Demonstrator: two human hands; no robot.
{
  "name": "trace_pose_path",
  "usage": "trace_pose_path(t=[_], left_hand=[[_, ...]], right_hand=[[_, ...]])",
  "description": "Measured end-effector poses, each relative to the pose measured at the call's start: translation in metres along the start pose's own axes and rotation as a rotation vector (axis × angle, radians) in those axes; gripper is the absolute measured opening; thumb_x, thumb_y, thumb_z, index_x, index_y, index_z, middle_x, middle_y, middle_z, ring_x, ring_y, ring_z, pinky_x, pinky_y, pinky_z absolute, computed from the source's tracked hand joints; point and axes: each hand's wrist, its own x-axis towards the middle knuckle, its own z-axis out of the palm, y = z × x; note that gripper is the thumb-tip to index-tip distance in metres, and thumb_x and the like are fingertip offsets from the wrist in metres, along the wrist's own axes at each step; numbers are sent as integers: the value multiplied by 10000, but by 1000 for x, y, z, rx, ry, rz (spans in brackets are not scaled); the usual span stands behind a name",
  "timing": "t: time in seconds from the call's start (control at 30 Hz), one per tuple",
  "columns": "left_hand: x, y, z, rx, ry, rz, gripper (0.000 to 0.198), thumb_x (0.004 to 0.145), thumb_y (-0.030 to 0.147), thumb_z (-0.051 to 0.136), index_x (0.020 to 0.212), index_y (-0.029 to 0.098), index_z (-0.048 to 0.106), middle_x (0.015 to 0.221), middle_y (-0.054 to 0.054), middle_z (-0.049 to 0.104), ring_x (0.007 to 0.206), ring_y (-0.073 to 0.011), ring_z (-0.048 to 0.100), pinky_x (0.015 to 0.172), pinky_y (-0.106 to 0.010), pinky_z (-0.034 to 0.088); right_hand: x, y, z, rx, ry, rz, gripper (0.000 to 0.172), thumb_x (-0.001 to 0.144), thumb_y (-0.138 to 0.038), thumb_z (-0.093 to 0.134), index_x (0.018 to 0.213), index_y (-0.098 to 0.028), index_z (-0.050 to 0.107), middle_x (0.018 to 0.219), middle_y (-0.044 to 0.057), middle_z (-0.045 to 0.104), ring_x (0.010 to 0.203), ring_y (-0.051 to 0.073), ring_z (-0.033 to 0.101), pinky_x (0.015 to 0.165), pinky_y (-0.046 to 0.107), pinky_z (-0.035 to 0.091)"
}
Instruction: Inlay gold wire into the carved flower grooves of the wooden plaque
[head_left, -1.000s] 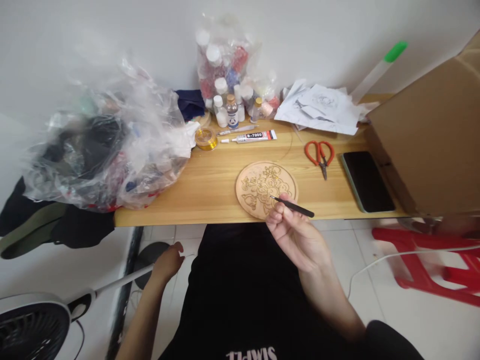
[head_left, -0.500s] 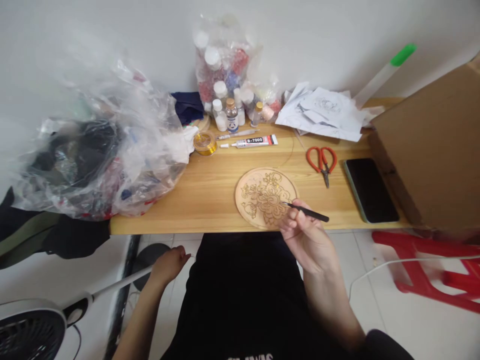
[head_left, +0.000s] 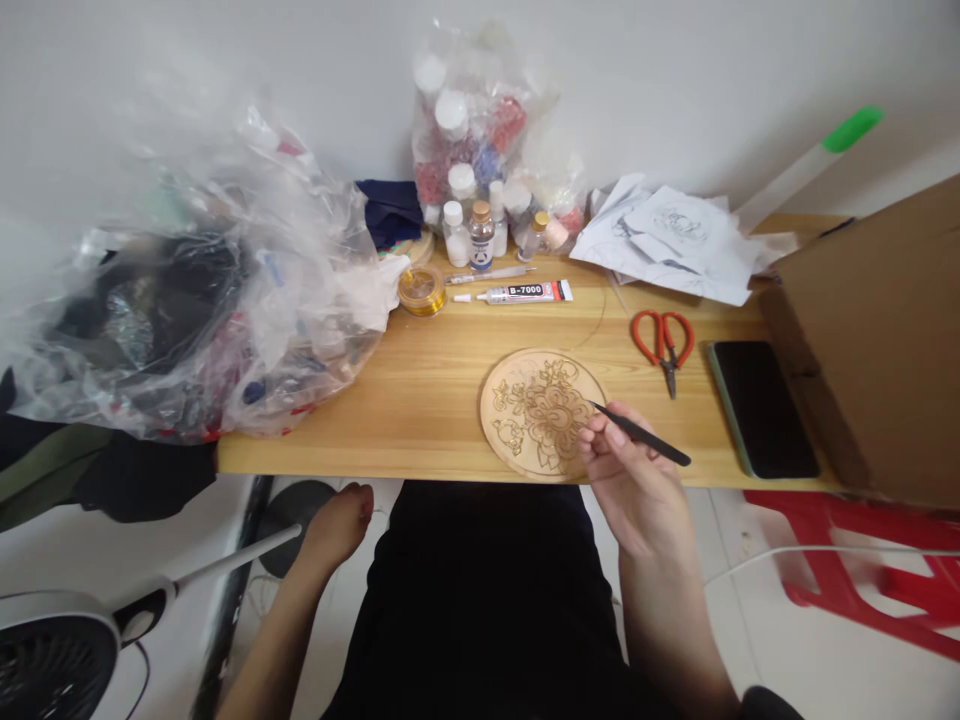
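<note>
In my right hand (head_left: 637,480) I hold black tweezers (head_left: 646,436) between thumb and fingers, their tip at the right part of a round wooden disc (head_left: 491,425). Gold wire outlines of flowers and leaves cover much of the disc, which lies near the table's front edge. The fingers of my right hand overlap its lower right rim. My left hand (head_left: 341,525) hangs below the table edge, closed, beside the fan's white pole (head_left: 232,560). Whatever its fingers may hold is hidden.
Behind the disc lie a glue tube (head_left: 529,291) and a spool of gold wire (head_left: 421,291). Red-handled pliers (head_left: 664,345), a phone (head_left: 763,410) and a cardboard box (head_left: 877,330) are to the right. Plastic bags (head_left: 315,330) crowd the left; small bottles (head_left: 481,235) stand at the back.
The tweezers' tip has moved right, from the flower's middle towards the disc's right side. My left hand has shifted slightly left. The whole view has tilted a little.
</note>
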Motion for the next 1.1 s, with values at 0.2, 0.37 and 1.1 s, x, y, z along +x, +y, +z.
trace_pose_path(t=[0.2,0.37,1.1], left_hand=[[2,-4,2,-14,10,-43,124,880,189,479,857,172,599,960,-102,686,976,-248,639,751,-280,385],[-9,-1,-5,2,-40,-33,363,948,332,371,785,142,634,894,-164,690,917,-334,654,751,-370,423],[-2,152,-66,-30,1003,708,475,940,392,453,1277,65,529,1331,-191,540,1279,-321,462,1017,-432,358]], right_hand=[[1,-4,-2,-257,189,-259,177,813,-173,676,978,-232,705,856,3,747,803,138,699,796,291,539],[9,-5,-19,-615,116,-395,192,891,-182,570,1040,-233,680,927,27,736,872,169,698,824,327,532],[86,-10,-13,-1742,-823,-979,354,942,-114,379,1134,-192,666,697,53,511,685,185,434,584,279,325]])
